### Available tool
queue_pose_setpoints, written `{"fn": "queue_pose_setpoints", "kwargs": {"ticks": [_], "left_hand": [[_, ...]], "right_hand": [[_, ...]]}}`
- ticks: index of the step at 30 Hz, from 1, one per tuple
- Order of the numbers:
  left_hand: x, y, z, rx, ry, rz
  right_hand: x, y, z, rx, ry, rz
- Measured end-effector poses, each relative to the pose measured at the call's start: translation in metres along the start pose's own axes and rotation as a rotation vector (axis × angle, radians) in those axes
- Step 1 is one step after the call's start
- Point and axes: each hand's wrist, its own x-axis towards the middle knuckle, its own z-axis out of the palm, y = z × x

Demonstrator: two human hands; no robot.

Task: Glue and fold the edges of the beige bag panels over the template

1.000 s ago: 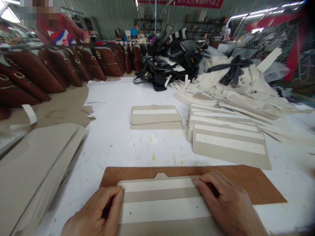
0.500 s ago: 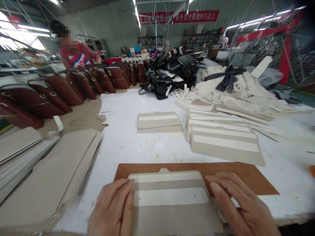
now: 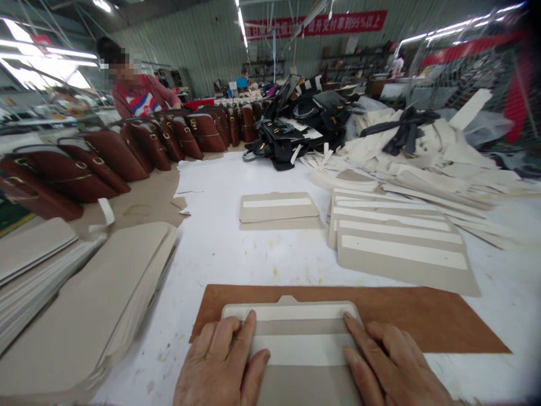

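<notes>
Beige panel (image 3: 306, 380) lies under left grip (image 3: 224, 363) and right grip (image 3: 389, 361).

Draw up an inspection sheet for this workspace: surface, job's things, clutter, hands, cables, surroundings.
Surface: white-covered tabletop with small yellowish stains beyond the work.
Job's things: flat beige panel with white strips, overlapping a long brown leather-like sheet; overlapping beige striped panels beyond, to the right; thick stack of beige sheets at left.
Clutter: loose heap of cream scraps; jumbled black items with gold-coloured fittings.
Hands: left hand and right hand rest on opposite sides of the panel, fingers extended.
Cables: nothing seen near the hands.
Surroundings: row of upright brown bags; person in a red-patterned top behind it; red banner with white characters.
</notes>
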Motion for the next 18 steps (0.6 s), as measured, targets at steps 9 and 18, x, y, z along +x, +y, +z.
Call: {"fn": "queue_pose_setpoints", "kwargs": {"ticks": [9,18], "left_hand": [[-0.001,-0.007,0.004,0.075,0.001,0.044],[0.001,-0.006,0.003,0.083,-0.014,0.039]], "right_hand": [[0.015,-0.011,-0.004,0.027,0.068,0.054],[0.014,-0.011,0.000,-0.039,0.066,0.053]]}}
